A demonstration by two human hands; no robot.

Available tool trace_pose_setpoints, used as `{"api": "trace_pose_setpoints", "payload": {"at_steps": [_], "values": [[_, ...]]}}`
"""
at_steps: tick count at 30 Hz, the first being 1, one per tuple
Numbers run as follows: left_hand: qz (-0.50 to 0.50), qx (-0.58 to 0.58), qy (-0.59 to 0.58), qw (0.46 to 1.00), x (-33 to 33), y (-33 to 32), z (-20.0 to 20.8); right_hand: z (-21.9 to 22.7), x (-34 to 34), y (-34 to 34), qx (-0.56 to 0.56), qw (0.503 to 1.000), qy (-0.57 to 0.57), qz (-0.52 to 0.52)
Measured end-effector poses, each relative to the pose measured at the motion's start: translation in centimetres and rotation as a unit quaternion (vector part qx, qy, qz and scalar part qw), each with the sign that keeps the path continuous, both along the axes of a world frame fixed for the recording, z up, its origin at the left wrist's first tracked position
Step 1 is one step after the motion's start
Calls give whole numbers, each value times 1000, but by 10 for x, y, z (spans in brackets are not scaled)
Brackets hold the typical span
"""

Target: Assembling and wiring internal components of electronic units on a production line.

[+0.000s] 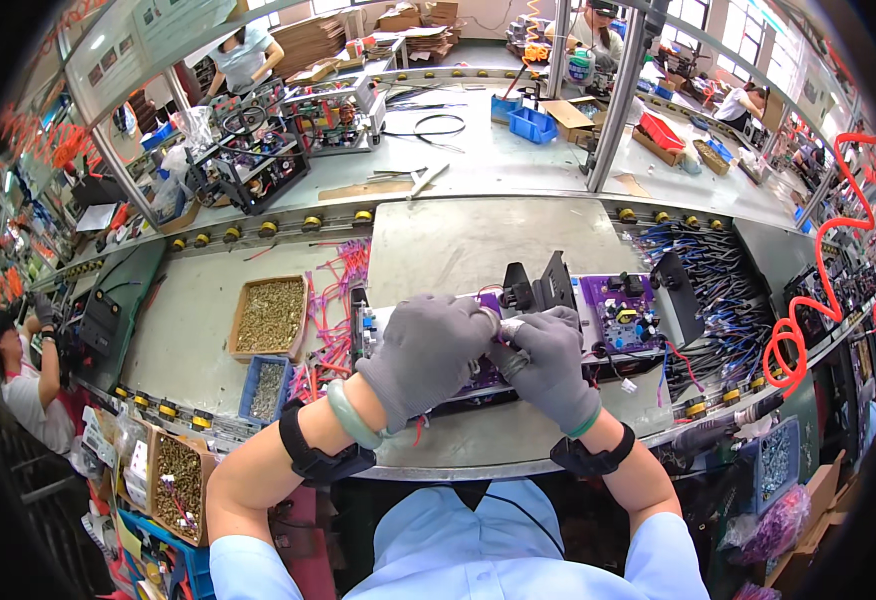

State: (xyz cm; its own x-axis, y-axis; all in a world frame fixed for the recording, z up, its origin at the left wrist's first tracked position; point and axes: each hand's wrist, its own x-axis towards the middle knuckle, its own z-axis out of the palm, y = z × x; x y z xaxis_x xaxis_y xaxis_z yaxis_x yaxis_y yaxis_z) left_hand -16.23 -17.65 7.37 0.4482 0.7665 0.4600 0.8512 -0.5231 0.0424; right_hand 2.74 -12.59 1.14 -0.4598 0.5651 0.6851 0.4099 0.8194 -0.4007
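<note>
My left hand (pixel 426 348), in a grey glove, has its fingers bent and pressed together above an electronic assembly. Close beside it, almost fingertip to fingertip, is my gloved right hand (pixel 550 362), its fingers curled in a pinch. Whatever small piece lies between the fingertips is too covered to name. Beneath both hands, part of a purple circuit board (pixel 491 301) shows. Black metal plates (pixel 556 283) stand upright just behind the right hand. To the right, a second purple circuit board (pixel 622 314) carries coils and a yellow component, with loose wires at its front edge.
Left on the bench are a tray of brass-coloured fasteners (pixel 270 316), a blue bin of small metal parts (pixel 266 388) and pink-red wires (pixel 338 290). Bundled dark cables (pixel 708 290) lie right, near a coiled red hose (pixel 828 290) and power screwdriver (pixel 723 428). Co-workers sit beyond and left.
</note>
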Motion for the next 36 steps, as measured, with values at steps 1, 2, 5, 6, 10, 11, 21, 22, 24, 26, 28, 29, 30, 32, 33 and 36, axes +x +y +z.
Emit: {"api": "trace_pose_setpoints", "payload": {"at_steps": [1,2,5,6,10,11,21,22,24,26,28,29,30,32,33,36], "values": [[-13,37,22,999,0,0,-1,0,-1,0,2,1000,-21,-8],[-9,51,39,998,0,0,-3,-1,-1,-1,3,999,-42,-16],[3,60,54,997,-1,1,-7,-5,-1,-1,15,1000,9,-13],[10,38,35,999,-1,3,-10,-7,-1,-1,18,999,29,-11],[48,-28,-76,996,11,5,-25,-10,-3,-2,14,998,62,-29],[58,-35,-99,993,15,3,-30,-9,-3,-2,19,997,67,-33],[131,8,-64,989,-49,-5,-13,28,-15,38,129,947,-282,87],[155,-50,-68,984,-61,-6,-12,28,-21,42,104,931,-330,113],[197,-112,-87,970,-76,-5,-18,29,-28,46,96,916,-366,132],[161,-105,-111,975,-80,-8,-30,30,-30,45,95,910,-376,142],[165,-126,-142,968,-82,-9,-41,31,-27,42,104,928,-331,132],[160,-119,-160,967,-83,-10,-44,31,-25,41,101,933,-323,125],[159,-126,-165,965,-84,-10,-47,31,-22,40,113,938,-309,112],[159,-102,-170,967,-84,-9,-49,30,-21,41,112,935,-315,115],[157,-121,-181,963,-84,-9,-49,29,-21,41,111,934,-319,114],[147,-120,-203,961,-84,-6,-49,27,-28,47,98,920,-350,144]]}}
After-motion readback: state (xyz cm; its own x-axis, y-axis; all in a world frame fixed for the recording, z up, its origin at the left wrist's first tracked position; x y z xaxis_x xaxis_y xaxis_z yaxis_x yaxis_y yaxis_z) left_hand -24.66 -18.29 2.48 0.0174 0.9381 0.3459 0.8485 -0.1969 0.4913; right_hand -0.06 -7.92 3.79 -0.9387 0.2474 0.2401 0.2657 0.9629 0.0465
